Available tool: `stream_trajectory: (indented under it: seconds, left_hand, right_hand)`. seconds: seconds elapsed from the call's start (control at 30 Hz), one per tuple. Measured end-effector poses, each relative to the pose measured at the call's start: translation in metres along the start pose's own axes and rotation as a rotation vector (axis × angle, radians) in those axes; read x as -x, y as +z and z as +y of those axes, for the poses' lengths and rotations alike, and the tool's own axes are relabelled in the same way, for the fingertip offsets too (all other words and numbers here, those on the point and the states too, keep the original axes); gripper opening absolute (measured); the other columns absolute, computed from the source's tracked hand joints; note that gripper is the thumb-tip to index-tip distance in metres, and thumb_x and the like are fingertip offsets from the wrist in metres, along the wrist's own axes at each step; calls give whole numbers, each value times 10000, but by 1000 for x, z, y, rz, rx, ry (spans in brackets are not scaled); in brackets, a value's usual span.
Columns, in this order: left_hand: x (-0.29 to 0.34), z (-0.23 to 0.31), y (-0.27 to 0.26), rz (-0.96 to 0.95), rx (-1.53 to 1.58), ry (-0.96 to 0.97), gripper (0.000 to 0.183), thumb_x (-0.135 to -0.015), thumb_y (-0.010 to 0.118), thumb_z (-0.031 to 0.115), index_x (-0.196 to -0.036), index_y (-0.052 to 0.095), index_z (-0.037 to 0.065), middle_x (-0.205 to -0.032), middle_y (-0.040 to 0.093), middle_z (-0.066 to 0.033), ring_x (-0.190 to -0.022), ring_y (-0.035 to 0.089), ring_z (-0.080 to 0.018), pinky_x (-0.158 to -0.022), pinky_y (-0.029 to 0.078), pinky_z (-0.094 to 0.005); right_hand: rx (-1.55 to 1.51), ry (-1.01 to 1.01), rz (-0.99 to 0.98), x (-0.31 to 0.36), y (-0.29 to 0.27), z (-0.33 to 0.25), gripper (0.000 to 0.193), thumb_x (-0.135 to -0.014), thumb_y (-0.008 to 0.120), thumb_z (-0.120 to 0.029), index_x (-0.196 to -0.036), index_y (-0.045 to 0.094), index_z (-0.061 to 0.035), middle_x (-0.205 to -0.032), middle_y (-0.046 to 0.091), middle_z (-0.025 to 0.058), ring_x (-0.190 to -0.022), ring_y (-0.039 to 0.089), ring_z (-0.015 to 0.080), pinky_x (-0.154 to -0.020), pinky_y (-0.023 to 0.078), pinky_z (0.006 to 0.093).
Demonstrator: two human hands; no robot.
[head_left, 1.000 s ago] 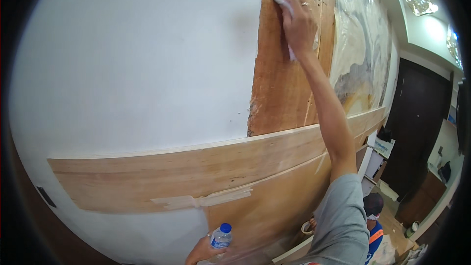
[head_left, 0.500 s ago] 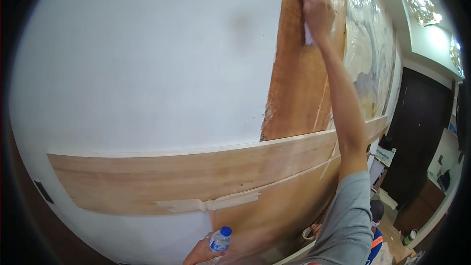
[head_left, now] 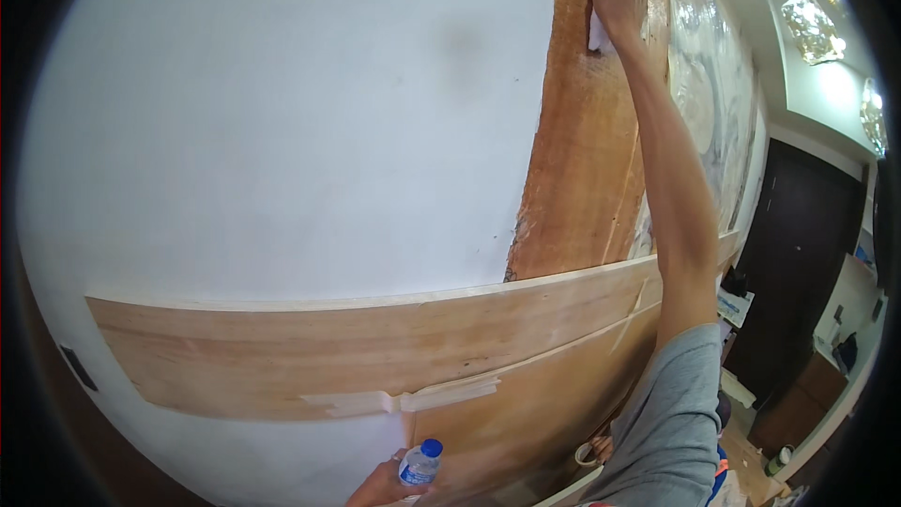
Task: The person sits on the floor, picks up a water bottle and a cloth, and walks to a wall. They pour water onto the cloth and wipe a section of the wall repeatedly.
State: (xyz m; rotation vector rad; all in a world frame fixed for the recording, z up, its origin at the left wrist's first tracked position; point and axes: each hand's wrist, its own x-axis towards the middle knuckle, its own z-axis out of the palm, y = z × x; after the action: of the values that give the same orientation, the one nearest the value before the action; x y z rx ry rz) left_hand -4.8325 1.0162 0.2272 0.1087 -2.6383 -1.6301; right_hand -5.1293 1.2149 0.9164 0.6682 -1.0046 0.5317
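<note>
Right hand [head_left: 618, 2] is up near the top of the wood strip [head_left: 584, 160], at full reach, arm nearly straight. It has a white cloth [head_left: 596, 36], bunched long and narrow, against the strip, closer to the strip's left edge than its lower end. Bunching probably gives a thicker pad and keeps fingertips off the wood; the back of the hand faces the camera, so the palm side looks turned to the strip.

Cloth vs fingers: it lies along the left side of the hand, between hand and wood. Upper end pokes out up-left past the fingertips, lower end hangs out below, beside the wrist. Fingers are bent and pressed together over it, pinching the cloth; the far ones are partly hidden, so can't tell how each sits.

Left hand [head_left: 383, 485] is low, below the bottom edge of the horizontal board [head_left: 375, 343], wrapped round a clear bottle [head_left: 414, 472]. Blue cap [head_left: 431, 448] is on and up, bottle leaning a little right. Looks like a carry grip, held off to the side, away from the strip. Can't tell what's in it.

Around: white wall [head_left: 310, 131] left of the strip's ragged edge, plastic-covered panel [head_left: 699, 84] to its right. Pale tape [head_left: 450, 396] along the board's bottom edge. Co-worker's hand [head_left: 602, 449] at a pale ring [head_left: 584, 454], lower right.
</note>
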Motion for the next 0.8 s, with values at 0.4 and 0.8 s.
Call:
stream_trajectory:
  seconds: [0.4, 0.8]
  left_hand:
    - [-3, 7, 2, -66, -5, -8, 838, -671, 890, 408, -1318, 516, 30, -1187, 633, -178, -1077, 639, -320, -976, 484, -384]
    - [7, 8, 15, -75, 35, 135, 805, -721, 881, 381, -1332, 503, 18, -1131, 643, -134, -1049, 625, -258, -955, 476, -356]
  right_hand:
    - [8, 22, -21, 43, -23, -30, 203, -948, 586, -211, -1085, 699, -114, -1009, 684, 166, -929, 653, 373, -813, 498, 452]
    - [-45, 38, -62, 53, -45, -48, 218, -949, 565, -217, -1120, 691, -167, -978, 687, 170, -911, 648, 373, -805, 502, 466]
